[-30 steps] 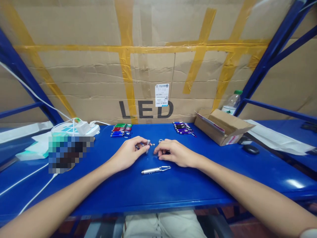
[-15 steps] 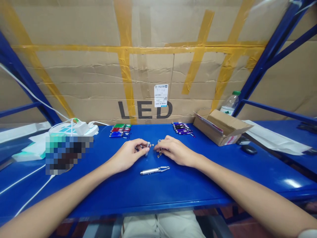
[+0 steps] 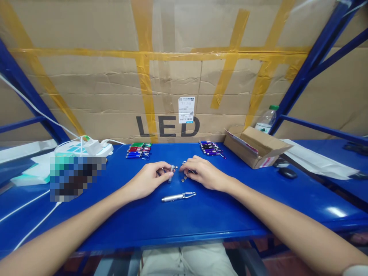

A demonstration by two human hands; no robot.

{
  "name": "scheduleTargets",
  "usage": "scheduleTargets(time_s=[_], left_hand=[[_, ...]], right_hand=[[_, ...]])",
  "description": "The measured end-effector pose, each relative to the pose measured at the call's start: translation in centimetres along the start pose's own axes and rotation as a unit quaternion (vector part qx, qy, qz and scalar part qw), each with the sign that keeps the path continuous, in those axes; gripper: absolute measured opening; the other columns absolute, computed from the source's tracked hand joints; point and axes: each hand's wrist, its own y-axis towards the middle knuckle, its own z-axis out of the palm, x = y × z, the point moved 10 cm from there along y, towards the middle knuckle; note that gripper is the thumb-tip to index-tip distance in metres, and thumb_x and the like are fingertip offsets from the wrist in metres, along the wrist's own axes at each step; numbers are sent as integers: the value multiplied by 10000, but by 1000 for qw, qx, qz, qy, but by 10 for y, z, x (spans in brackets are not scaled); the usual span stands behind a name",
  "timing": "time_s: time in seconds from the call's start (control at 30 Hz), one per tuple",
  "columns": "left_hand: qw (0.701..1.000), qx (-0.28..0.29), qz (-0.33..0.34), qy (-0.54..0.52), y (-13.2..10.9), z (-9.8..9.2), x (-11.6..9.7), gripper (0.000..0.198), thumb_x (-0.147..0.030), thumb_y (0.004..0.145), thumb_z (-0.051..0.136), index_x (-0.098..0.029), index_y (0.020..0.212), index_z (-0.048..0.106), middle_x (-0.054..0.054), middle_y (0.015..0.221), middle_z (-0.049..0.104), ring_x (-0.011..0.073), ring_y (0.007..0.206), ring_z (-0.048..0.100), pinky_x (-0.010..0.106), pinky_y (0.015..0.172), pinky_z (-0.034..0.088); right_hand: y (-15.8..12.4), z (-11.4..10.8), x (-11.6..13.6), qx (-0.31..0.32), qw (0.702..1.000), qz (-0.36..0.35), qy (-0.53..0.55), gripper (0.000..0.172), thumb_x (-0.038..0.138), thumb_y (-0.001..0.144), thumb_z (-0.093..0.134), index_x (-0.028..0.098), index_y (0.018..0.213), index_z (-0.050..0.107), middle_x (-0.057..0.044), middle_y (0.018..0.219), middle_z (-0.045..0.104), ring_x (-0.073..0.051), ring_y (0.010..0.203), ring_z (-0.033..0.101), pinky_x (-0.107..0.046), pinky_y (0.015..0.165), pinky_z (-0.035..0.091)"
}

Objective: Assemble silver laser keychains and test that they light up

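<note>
My left hand [image 3: 152, 178] pinches a short silver metal tube [image 3: 171, 173] between thumb and fingers, held roughly upright above the table. Just across a small gap, my right hand [image 3: 202, 172] has its fingers curled together. A bit of shiny metal shows at its fingertips, but what it holds is mostly hidden. Small round metal pieces, resembling button cells [image 3: 183, 179], lie under the right fingertips. Nearer to me, a silver keychain penlight [image 3: 174, 197] with a wire clip lies on the blue table [image 3: 184, 222].
Green, red and blue penlights [image 3: 138, 150] lie in a row at the back left; black and purple penlights [image 3: 211, 148] lie at the back right. An open cardboard box [image 3: 255, 149], a bottle [image 3: 267, 119] and a computer mouse [image 3: 287, 173] are rightward. A power strip [image 3: 74, 149] with cables sits left.
Both hands stay almost in place, with the right fingers shifting slightly over the small round pieces. The whole view has moved a little.
</note>
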Motion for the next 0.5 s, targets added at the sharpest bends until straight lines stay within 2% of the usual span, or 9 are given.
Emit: scheduleTargets(time_s=[0.27,0.4,0.5], left_hand=[[1000,-7,-8,-10,0,-2,3,425,-549,978,655,-180,1163,755,45,936,805,203,817,692,295,731,500],[1000,-11,4,-12,0,-3,1,408,-542,986,653,-184,1154,752,42,933,806,208,837,705,300,754,513],[1000,-10,10,-10,0,-3,1,399,-534,992,651,-188,1160,753,43,936,805,210,835,707,300,742,510]], right_hand=[[0,-3,0,7,1000,-9,26,147,75,1025,655,196,1069,725,-50,1003,757,-221,944,665,-334,867,484],[-1,-9,-1,-24,999,15,33,295,70,992,659,207,1250,702,-64,1083,751,-248,1045,636,-354,900,502],[-1,-2,2,-1,998,23,66,443,116,943,745,230,1364,667,-53,1140,775,-263,1092,613,-381,947,509]])
